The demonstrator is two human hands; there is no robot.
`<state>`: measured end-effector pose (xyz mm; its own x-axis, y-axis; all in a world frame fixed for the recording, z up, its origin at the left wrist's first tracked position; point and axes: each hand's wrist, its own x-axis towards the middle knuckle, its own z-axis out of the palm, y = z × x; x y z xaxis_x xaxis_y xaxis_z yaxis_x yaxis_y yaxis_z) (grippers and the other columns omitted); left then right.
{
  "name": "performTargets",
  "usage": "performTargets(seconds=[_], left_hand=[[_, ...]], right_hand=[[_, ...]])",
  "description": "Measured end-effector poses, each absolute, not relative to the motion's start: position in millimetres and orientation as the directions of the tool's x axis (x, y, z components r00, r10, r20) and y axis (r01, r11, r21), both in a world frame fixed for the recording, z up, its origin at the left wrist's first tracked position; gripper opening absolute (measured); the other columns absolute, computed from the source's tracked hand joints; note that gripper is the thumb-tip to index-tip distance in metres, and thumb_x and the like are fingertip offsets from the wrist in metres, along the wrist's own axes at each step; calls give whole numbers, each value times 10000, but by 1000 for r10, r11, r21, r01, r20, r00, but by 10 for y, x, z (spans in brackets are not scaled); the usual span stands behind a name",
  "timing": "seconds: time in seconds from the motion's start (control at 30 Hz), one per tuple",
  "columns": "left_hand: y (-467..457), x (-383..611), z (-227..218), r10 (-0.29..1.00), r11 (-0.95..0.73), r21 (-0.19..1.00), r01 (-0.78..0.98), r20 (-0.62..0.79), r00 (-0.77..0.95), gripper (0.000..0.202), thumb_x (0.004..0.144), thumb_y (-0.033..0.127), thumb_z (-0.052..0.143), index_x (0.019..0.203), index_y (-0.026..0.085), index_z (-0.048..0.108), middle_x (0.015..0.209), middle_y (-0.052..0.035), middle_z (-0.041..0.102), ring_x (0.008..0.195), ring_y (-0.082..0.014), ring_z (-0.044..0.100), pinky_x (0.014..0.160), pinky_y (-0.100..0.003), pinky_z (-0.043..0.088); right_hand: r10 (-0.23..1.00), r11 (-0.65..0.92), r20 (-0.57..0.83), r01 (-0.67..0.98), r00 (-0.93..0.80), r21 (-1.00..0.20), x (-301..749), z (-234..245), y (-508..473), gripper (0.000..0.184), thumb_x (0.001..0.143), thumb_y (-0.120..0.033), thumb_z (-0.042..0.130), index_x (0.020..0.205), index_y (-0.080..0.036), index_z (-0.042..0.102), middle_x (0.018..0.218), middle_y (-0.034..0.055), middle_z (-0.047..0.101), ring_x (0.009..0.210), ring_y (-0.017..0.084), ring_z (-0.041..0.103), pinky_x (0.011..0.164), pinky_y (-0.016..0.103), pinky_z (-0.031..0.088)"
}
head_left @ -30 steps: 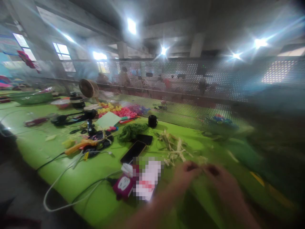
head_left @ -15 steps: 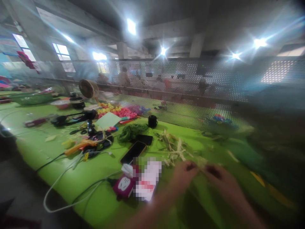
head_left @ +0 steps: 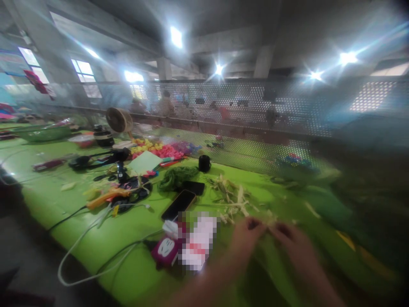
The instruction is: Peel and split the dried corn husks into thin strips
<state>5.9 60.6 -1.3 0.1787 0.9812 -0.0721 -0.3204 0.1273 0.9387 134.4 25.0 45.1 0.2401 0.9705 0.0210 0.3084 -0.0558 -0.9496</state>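
My left hand (head_left: 246,234) and my right hand (head_left: 292,243) are close together low over the green table (head_left: 96,238), both blurred. Their fingers are pinched on a pale strip of dried husk (head_left: 270,219) that runs between them. A pile of more dried husk pieces (head_left: 231,198) lies just beyond the hands. Long green leaf strips (head_left: 275,268) lie under my hands.
A phone (head_left: 178,204) lies left of the husks, with a magenta charger (head_left: 166,251), white cables (head_left: 83,243), an orange glue gun (head_left: 107,195), green yarn (head_left: 175,175), a black cup (head_left: 204,163) and bright paper bits (head_left: 159,149). A perforated metal screen (head_left: 243,123) backs the table.
My hands have shifted slightly up and left, staying pinched together on the husk strip. Nothing else has moved.
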Motion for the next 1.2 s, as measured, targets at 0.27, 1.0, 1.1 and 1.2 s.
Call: performTargets(seconds=[0.27,1.0,1.1,1.2], left_hand=[[619,24,40,974,87,952,-295,-19,228,131,681,249,699,723,144,632,702,-11,595,690,-129,538,702,-267,425],[661,18,19,979,98,957,-272,-43,201,162,657,265,689,707,161,575,658,-6,585,657,-137,545,673,-284,444],[658,24,-3,976,122,948,-295,-61,208,167,648,259,699,716,159,584,657,-3,581,672,-137,544,677,-279,443],[658,9,-14,974,149,937,-316,-85,208,156,640,228,694,737,157,594,661,-4,587,660,-133,545,673,-276,446]], right_hand=[[980,-71,-19,261,196,-963,1399,436,301,333,627,-495,697,792,-205,685,728,45,728,686,235,653,588,293,481],[982,-73,9,425,188,-902,1297,551,280,279,602,-485,645,619,-208,611,593,22,666,575,195,588,526,286,428],[984,-55,26,442,174,-895,1293,587,267,275,612,-485,627,594,-211,608,561,17,656,559,197,592,515,285,425],[989,-20,46,434,141,-901,1310,578,263,283,643,-487,618,667,-206,645,628,29,698,618,218,638,554,292,462]])
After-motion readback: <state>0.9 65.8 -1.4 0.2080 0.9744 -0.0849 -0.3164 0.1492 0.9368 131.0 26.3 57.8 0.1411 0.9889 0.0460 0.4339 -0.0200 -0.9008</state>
